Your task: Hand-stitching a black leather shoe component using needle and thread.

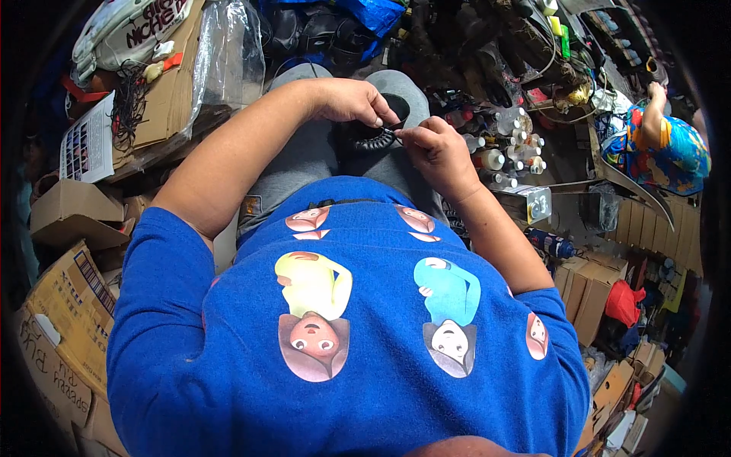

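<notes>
A black shoe-like item [371, 142] with a ridged, curved edge rests in my lap between my knees. Over its far side my left hand [352, 102] is closed, thumb and forefinger pinching a thin dark strand [399, 124]. My right hand [440, 152] is closed at the item's right side, its fingertips pressed together close to those of the left. What the right fingertips grip is too small to make out. Part of the item is hidden in shadow and behind my fingers.
Several small bottles [512, 148] stand to the right, beside a metal can [529, 202]. Dark cords [131, 107] lie on cardboard [171, 84] at the left. Another person in a colourful shirt [666, 152] is at the far right. Cardboard boxes [76, 213] flank me.
</notes>
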{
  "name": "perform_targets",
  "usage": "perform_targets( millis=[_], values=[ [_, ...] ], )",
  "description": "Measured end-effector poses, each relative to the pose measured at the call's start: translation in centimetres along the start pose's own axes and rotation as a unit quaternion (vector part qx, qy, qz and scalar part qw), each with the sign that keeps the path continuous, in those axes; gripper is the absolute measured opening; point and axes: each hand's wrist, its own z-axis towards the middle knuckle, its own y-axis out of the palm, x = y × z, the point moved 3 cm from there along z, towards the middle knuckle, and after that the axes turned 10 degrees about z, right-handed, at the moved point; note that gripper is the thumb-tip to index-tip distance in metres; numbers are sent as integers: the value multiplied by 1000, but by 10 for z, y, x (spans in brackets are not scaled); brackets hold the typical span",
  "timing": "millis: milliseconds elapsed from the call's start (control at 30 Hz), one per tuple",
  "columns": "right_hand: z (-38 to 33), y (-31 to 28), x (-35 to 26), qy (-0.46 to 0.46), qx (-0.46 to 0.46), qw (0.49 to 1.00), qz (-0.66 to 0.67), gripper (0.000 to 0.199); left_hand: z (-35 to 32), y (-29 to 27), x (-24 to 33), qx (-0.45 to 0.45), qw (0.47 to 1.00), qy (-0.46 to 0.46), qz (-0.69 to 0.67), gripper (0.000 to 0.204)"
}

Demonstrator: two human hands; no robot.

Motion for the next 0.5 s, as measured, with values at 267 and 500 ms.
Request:
perform_targets(
  millis=[267, 500],
  values=[
    [31, 1, -43, -99, -161, 923, -335, 13, 0, -5, 13, 16, 990, 10, 142, 27],
    [39, 8, 4, -34, -128, 977, -170, 11, 8, -7, 6, 90, 984, 50, 146, 21]
  ],
)
